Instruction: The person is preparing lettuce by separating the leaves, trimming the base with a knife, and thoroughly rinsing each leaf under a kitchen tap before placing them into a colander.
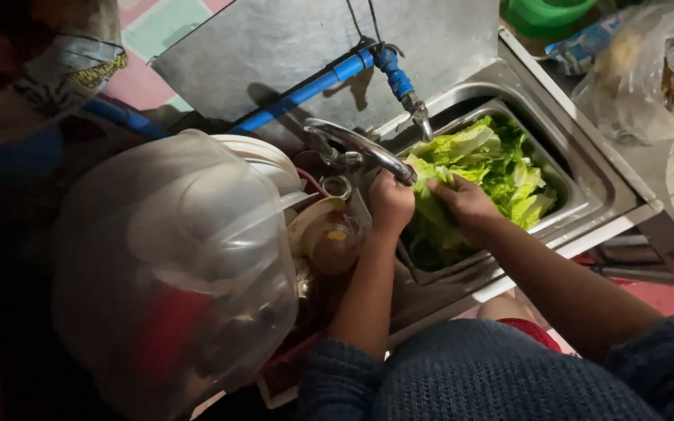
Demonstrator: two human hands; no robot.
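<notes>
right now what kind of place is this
Most likely a home kitchen sink area: a steel sink full of lettuce, a tap above it, and stacked dishes beside it.

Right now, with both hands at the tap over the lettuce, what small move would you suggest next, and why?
Probably turn the leaf under the spout. The left hand and the right hand hold it just below the tap's end, above the metal tray piled with lettuce. I cannot tell whether water is running.
</notes>
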